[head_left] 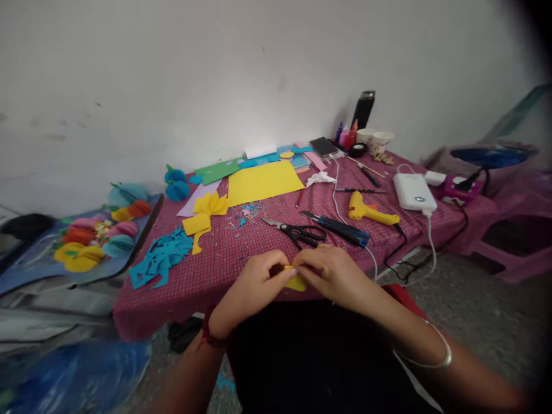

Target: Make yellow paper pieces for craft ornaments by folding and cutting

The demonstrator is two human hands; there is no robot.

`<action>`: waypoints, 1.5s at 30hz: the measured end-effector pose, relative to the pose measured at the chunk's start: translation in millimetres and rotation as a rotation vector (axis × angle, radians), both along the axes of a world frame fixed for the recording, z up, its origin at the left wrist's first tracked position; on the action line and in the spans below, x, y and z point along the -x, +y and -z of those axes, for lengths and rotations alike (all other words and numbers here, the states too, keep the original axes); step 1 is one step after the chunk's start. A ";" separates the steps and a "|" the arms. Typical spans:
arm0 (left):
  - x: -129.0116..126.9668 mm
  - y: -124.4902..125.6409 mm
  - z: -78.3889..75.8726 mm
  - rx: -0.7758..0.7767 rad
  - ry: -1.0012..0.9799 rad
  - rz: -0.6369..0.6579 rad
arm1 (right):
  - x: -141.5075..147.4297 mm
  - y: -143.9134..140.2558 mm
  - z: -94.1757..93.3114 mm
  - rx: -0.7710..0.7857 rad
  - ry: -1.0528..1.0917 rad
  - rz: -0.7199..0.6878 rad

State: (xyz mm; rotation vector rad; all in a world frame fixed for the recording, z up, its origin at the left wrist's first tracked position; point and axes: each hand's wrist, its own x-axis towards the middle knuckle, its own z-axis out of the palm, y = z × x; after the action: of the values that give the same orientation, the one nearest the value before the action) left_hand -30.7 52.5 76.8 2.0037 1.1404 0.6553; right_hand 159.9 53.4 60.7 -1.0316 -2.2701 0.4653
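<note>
My left hand (259, 282) and my right hand (334, 273) meet at the near edge of a table covered with a red checked cloth (224, 259). Both pinch a small folded piece of yellow paper (295, 282) between their fingertips. Black scissors (299, 233) lie on the cloth just beyond my hands. Further back lie a large yellow sheet (263, 181), a yellow pleated paper fan (210, 204) and a pile of blue paper cut-outs (161, 256).
A yellow glue gun (371, 211), pens (338, 225), a white power bank (414, 191) with cable, a phone (323, 146), cups (379, 141) and a dark bottle (363, 109) sit to the right and back. Paper balls lie on a board (95, 238) at the left. A pink stool (513, 253) stands right.
</note>
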 end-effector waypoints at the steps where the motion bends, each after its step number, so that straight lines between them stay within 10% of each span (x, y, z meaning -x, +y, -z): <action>1: 0.8 -0.3 0.8 -0.004 0.026 0.035 | 0.3 0.1 -1.0 0.044 -0.031 -0.016; 15: 21.4 5.7 14.6 -0.169 -0.068 0.097 | -5.9 -0.6 -34.8 0.512 0.248 -0.179; 26: 21.4 2.8 6.3 -0.221 -0.100 0.085 | 6.2 12.7 -27.3 0.137 0.088 -0.247; 31: 22.6 12.0 16.1 0.184 -0.513 -0.341 | 1.1 19.2 -28.7 -0.317 0.070 -0.097; 37: -9.5 16.1 38.1 1.146 -0.896 -0.026 | -6.4 26.4 -18.6 -0.684 -0.018 -0.147; 45: -8.7 2.4 30.0 1.001 -0.988 -0.113 | -9.8 23.1 -12.9 -0.664 -0.155 -0.328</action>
State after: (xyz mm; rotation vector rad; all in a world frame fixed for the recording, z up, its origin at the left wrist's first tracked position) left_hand -21.9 54.9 46.8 0.6100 0.7013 0.7711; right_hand 169.7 76.5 73.7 -0.3715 -2.4703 -0.2535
